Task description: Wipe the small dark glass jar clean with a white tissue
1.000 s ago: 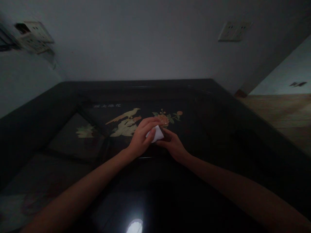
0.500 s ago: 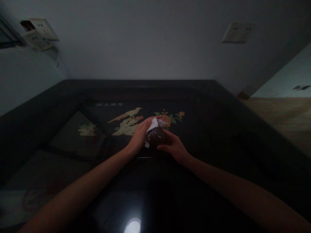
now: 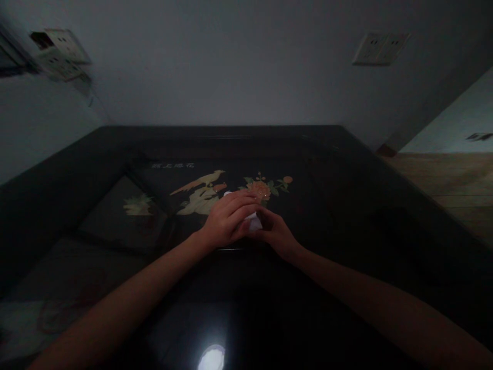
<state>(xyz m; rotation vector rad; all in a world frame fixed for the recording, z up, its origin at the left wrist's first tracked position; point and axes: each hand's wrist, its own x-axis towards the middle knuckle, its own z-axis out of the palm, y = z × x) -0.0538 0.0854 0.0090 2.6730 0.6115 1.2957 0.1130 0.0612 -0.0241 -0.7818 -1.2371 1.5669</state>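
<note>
My left hand point(image 3: 228, 218) lies over a small white piece of paper or tissue point(image 3: 254, 222), its fingers curled down on it. My right hand point(image 3: 275, 232) meets it from the right and pinches the same white piece at its lower edge. Both hands rest on a glossy black table point(image 3: 346, 216) inlaid with a golden bird point(image 3: 198, 182) and an orange flower point(image 3: 262, 189). Most of the white piece is hidden under my left fingers. The room is dim.
A grey wall stands behind the table, with a socket plate point(image 3: 379, 48) at the upper right and more plates point(image 3: 61, 54) at the upper left. Wooden floor point(image 3: 447, 180) shows to the right. A lamp's reflection point(image 3: 211, 357) shines on the near tabletop.
Half a second ago a dark round thing showed between my hands, partly wrapped in the white piece. Now my left hand has closed over it and only a bit of white shows.
</note>
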